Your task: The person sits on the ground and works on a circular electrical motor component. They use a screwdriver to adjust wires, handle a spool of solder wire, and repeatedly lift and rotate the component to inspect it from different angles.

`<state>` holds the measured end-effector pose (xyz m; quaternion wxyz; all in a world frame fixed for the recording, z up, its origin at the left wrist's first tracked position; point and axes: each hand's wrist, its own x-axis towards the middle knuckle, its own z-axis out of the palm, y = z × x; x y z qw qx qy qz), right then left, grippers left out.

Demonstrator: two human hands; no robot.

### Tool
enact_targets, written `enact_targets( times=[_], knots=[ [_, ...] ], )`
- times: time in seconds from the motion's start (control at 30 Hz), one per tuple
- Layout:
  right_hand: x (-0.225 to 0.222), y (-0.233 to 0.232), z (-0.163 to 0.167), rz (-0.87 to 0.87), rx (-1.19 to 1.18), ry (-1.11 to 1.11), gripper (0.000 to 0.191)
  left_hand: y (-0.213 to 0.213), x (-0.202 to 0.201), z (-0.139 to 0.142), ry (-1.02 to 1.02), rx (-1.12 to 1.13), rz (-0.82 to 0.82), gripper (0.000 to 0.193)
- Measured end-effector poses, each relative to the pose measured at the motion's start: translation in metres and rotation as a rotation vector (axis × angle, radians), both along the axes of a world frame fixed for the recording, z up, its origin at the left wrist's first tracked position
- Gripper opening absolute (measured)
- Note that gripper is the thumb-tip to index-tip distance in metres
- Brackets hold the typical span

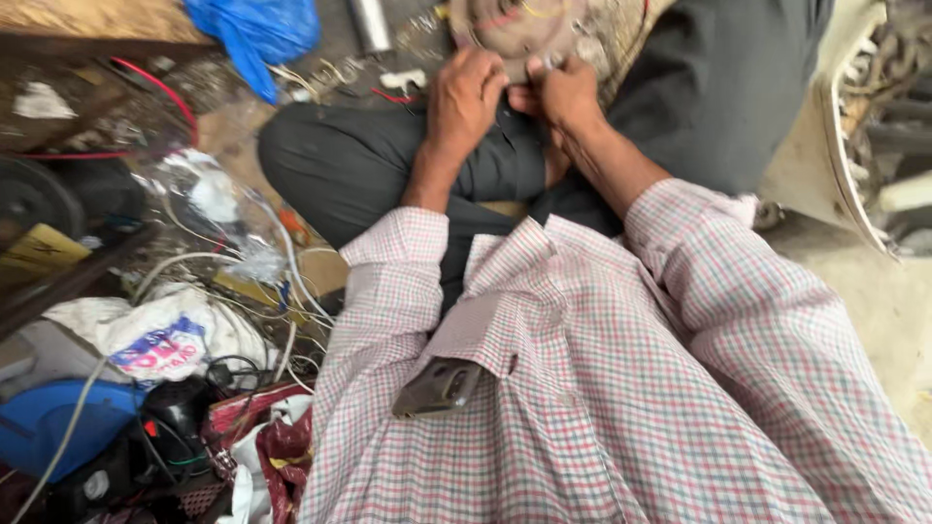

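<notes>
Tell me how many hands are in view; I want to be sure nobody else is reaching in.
2: the left hand and the right hand, side by side on the round metal part at top centre.

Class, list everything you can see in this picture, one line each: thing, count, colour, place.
round metal part: one, rusty brown, top centre, under both hands
blue bag: one, blue, top left
metal tube: one, silver, top, beside the bag
red wire: one, red, upper left
white sack: one, white, left
white cables: several, white, left centre
phone: one, dark, shirt pocket
left hand: on the part
right hand: on the part
</notes>
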<state>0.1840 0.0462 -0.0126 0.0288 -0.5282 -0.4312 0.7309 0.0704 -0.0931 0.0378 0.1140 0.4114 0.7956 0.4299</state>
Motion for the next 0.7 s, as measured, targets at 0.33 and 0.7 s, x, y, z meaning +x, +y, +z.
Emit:
enact_targets(
  times=[0.33,0.7],
  knots=[
    [-0.010,-0.001,0.035,-0.055,-0.058,0.047,0.026,0.001,-0.006,0.016,-0.019,0.092,-0.035,0.013],
    [-0.009,-0.002,0.018,-0.046,-0.046,0.104,0.026,0.000,-0.009,-0.002,-0.107,0.015,0.033,0.013]
  ],
)
